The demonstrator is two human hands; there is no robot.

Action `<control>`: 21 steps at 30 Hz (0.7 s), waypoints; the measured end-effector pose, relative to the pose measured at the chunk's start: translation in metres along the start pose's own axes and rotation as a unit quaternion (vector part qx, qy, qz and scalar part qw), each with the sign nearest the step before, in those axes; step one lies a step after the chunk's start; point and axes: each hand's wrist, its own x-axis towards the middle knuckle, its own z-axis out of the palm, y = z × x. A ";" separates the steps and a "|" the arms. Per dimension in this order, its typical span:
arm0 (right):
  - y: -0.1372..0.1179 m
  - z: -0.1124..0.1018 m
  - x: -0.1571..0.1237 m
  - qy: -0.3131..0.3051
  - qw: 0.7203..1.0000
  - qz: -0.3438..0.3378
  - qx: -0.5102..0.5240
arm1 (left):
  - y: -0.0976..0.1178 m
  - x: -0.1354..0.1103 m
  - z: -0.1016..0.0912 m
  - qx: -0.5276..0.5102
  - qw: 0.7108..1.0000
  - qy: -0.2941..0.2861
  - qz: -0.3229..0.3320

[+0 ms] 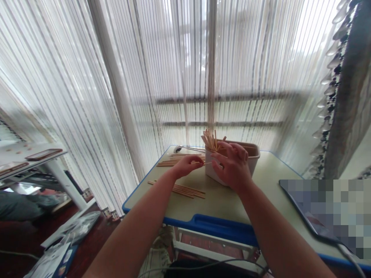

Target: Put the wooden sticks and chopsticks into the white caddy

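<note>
My left hand (189, 166) is closed in a pinch above the table, with a thin pale chopstick (208, 163) showing at its fingertips. My right hand (233, 164) reaches over the near side of a tall pale container (254, 151), fingers bent and apart, close to the rim. A bundle of wooden chopsticks (209, 139) stands upright at the container's left end. More chopsticks (166, 163) lie in a row behind my left hand. Another group of chopsticks (188, 190) rests nearer me, partly covered by my left forearm.
A metal ladle (179, 148) lies at the back of the blue-edged table (226, 204). On the right is a dark-edged device with a blurred screen (301, 212). Striped sheer curtains (162, 58) hang behind. Another white table (58, 162) stands at left.
</note>
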 end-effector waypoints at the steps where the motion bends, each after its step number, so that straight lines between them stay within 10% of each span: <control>1: 0.000 0.001 0.000 -0.002 1.000 -0.005 0.002 | 0.001 0.000 -0.001 -0.028 1.000 0.001 -0.008; 13: 0.001 -0.002 0.003 0.029 0.999 0.019 0.037 | 0.001 -0.002 0.003 -0.081 0.995 0.000 -0.065; 21: 0.005 -0.011 0.005 0.116 0.975 0.091 0.167 | -0.012 -0.001 0.007 0.209 0.977 0.004 -0.046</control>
